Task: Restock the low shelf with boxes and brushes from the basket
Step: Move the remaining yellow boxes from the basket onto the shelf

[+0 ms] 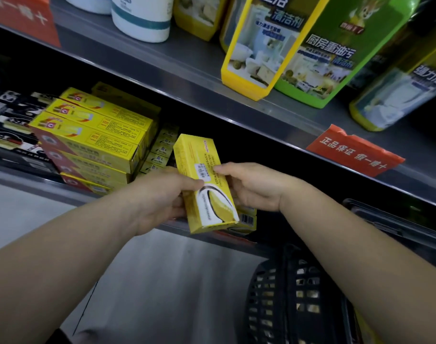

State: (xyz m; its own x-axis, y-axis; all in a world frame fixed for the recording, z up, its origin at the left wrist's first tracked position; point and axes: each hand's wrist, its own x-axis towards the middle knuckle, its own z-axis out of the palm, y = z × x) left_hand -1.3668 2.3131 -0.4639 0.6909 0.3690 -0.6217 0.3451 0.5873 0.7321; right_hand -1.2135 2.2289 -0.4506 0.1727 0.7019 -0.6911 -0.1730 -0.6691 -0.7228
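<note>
The low shelf (38,181) is carrying a stack of yellow boxes (93,140) toward its left end. The black basket (286,294) is sitting below it at the lower right. A single yellow box (202,184) is being held at the shelf's front edge, right of the stack. The left hand (159,197) is gripping its left side and the right hand (251,187) is pinching its right side.

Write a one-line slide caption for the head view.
Left hand and right hand hold a yellow box at the low shelf, near the black basket.
</note>
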